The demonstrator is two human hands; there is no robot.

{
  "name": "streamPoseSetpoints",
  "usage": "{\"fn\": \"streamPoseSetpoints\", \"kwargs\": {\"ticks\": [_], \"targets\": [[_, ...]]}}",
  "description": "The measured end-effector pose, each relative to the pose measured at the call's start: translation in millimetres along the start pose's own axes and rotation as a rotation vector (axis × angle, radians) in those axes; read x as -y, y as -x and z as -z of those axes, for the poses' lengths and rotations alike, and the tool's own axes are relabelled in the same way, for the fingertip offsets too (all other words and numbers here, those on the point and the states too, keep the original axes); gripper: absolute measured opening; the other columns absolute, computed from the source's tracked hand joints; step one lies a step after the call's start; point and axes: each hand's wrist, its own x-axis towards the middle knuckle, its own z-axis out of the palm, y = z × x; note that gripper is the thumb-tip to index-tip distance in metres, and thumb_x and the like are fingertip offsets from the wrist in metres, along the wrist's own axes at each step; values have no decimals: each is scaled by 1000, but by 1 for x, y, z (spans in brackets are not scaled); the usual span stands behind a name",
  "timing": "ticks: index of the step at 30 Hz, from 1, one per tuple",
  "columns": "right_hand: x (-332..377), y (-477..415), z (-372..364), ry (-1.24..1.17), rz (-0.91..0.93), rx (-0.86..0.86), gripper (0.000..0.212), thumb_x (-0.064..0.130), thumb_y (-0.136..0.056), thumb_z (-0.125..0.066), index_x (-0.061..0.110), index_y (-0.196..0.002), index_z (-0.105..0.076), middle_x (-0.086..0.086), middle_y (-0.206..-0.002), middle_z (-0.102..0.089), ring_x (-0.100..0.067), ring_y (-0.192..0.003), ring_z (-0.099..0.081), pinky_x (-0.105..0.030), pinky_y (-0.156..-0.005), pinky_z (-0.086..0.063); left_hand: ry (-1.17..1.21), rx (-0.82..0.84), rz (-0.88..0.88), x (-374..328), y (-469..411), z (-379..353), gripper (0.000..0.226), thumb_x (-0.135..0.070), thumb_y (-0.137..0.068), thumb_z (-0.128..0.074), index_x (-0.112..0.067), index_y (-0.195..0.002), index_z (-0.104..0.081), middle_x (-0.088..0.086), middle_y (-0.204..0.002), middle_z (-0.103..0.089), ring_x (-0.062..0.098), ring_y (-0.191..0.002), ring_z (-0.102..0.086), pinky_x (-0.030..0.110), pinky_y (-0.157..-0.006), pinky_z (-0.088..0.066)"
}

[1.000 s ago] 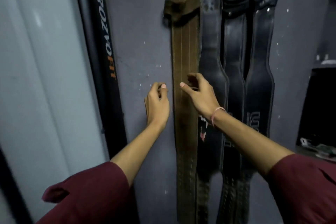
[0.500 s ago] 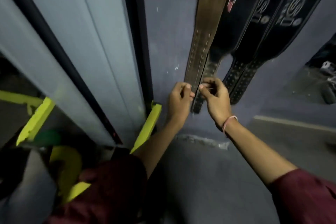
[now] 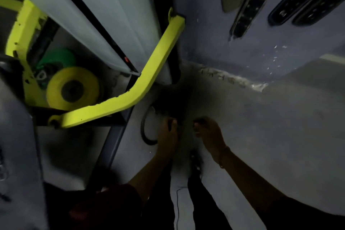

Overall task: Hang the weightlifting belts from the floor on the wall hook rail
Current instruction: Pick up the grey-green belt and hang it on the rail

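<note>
The belt [image 3: 143, 130] loops on the floor beside the bent fingers of the left hand [image 3: 167, 136]. Whether it or the right hand [image 3: 210, 134] grips anything is too dark to tell

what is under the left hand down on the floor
A dark curved strap, probably a belt, shows on the floor beside the left hand. The hand and deep shadow cover the rest; whether it is gripped cannot be told.

Yellow frame, pale panel
A bent yellow bar [image 3: 149, 73] crosses before a yellow wheel [image 3: 73, 88], a green roller [image 3: 57, 59] just behind it; a pale grey panel [image 3: 112, 5] slants above; a dark cable loop [image 3: 142, 129] lies nearby.
</note>
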Motion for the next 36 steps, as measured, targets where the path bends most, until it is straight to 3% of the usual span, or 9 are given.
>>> {"fn": "streamPoseSetpoints", "kwargs": {"ticks": [6,9,13,19,23,27,30,33,36], "targets": [[-108,-114,-61,43,-116,146,12,2,-98,-49,3,-103,-60,-2,-81,-61,-11,-72,-58,-10,-57,-50,34,-34,217,111,-103,-11,17,-18,-104,-45,-18,-89,-52,11,-86,-62,20,-75,-60,37,-70,-53],[-166,-187,-91,67,-144,166,20,2,-97,-51,-7,-114,-59,-5,-86,-60,-17,-79,-58,-23,-69,-52,6,-27,290,171,-159,-31,12,-19,-104,-46,-13,-98,-54,18,-98,-66,29,-87,-63,45,-83,-55],[-254,-282,-127,227,-121,137,18,12,-94,-58,-2,-103,-65,-21,-99,-67,-36,-96,-63,-48,-91,-51,-66,22,327,257,-236,-61,13,-26,-104,-46,-18,-107,-56,8,-99,-66,26,-96,-65,46,-92,-54],[-362,-395,-185,447,-155,118,41,26,-95,-59,-3,-124,-56,-25,-124,-61,-38,-118,-57,-37,-98,-43,-91,89,365,362,-324,-81,28,-39,-104,-42,-21,-122,-55,5,-120,-63,26,-115,-60,48,-105,-46],[-392,-440,-200,591,-103,81,74,34,-98,-53,0,-152,-17,-23,-156,-27,-37,-144,-29,-40,-118,-24,-39,111,415,397,-352,-89,24,-39,-103,-45,-24,-116,-58,0,-114,-64,24,-115,-60,40,-102,-47],[-404,-451,-197,698,-152,106,55,15,-101,-42,0,-150,-22,-25,-152,-33,-39,-140,-35,-43,-115,-29,25,152,423,400,-352,-96,16,-31,-104,-46,-30,-94,-58,-12,-92,-63,6,-88,-61,20,-76,-48],[-402,-412,-186,771,-126,155,59,22,-104,-35,4,-154,-9,-26,-147,-41,-41,-130,-46,-46,-108,-38,81,198,451,387,-339,-103,18,-34,-102,-49,-28,-91,-62,-5,-92,-65,14,-89,-63,28,-81,-52],[-380,-358,-173,765,-8,98,63,28,-104,-37,7,-155,-6,-27,-141,-44,-42,-120,-55,-49,-100,-46,197,198,523,362,-320,-115,39,-49,-93,-58,-24,-123,-62,1,-117,-66,25,-110,-63,40,-92,-53],[-352,-308,-157,704,21,30,59,23,-103,-38,4,-153,-12,-26,-143,-42,-42,-120,-54,-49,-99,-47,348,152,645,335,-298,-126,75,-59,-78,-67,-19,-140,-54,9,-132,-63,31,-116,-64,40,-82,-59]]}}
